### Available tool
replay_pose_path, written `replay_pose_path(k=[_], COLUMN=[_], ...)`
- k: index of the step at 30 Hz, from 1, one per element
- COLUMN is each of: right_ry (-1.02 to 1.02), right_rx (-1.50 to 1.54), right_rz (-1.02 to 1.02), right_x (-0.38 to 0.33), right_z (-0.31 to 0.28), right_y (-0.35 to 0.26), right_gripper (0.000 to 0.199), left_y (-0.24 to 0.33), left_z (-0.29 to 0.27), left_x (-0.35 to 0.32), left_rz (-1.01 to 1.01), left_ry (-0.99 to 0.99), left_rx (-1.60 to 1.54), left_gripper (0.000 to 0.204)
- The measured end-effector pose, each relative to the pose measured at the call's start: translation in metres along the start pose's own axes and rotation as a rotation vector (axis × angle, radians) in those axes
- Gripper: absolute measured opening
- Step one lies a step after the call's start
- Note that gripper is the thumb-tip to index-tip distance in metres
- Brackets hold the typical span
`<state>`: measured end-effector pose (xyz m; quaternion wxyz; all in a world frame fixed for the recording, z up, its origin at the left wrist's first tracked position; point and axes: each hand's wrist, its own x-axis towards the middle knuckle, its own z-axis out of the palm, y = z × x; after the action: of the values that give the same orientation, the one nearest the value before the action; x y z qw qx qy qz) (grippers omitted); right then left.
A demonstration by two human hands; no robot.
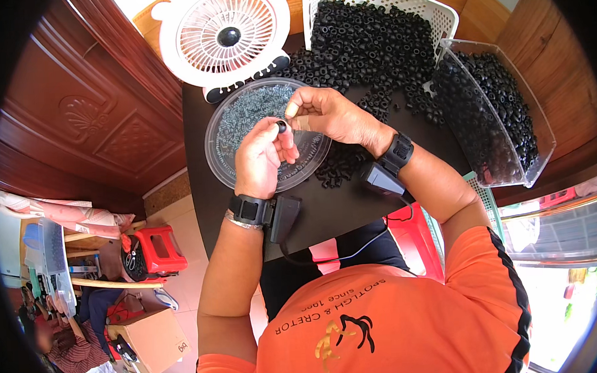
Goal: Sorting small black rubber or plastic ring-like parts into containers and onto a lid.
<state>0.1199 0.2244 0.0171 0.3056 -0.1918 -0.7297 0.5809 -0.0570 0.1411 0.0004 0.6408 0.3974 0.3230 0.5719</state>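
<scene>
My left hand [260,158] pinches a small round black plastic piece [282,126] between thumb and forefinger, above a clear round tray [211,147]. Small grey-blue pieces [245,115] are heaped in that tray, mostly at its far left. Close by, my right hand [335,118] is closed at the fingertips, almost touching the black piece. Whatever sits in those fingertips is too small to make out. More black pieces [373,56] of the same look lie in a pile beyond my hands, spilling across the dark table [352,204].
A white fan [229,36] stands at the far left. At the back a white perforated basket [445,17] lies tipped, full of black pieces; a clear bin [539,119] of them leans at the right. Red stools [163,249], a cardboard box [155,339] and another person [69,350] are at lower left.
</scene>
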Motion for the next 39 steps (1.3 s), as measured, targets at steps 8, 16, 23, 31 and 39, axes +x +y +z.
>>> replay_pose_path(k=[8,16,23,31,39], right_ry=[0.15,0.197,0.212,0.183,0.205], right_rx=[0.031,-0.071,-0.289,-0.34,-0.43], right_rz=[-0.044,-0.132,-0.271,-0.304,-0.353], right_x=[-0.001,-0.006,-0.007,-0.01,-0.01], right_z=[-0.003,0.002,0.005,0.004,0.005], right_y=[-0.005,-0.014,-0.022,-0.024,-0.027], right_gripper=[0.01,0.011,0.012,0.014,0.014], left_y=[0.002,0.009,0.006,0.004,0.003], left_z=[-0.008,0.009,0.011,0.011,0.01], left_x=[0.001,-0.001,-0.001,0.0,0.0], left_rz=[0.005,-0.008,-0.033,-0.048,-0.051], left_ry=[0.13,0.215,0.152,0.12,0.102], left_rx=[-0.14,0.232,0.286,0.279,0.283], left_gripper=[0.021,0.023,0.021,0.02,0.021])
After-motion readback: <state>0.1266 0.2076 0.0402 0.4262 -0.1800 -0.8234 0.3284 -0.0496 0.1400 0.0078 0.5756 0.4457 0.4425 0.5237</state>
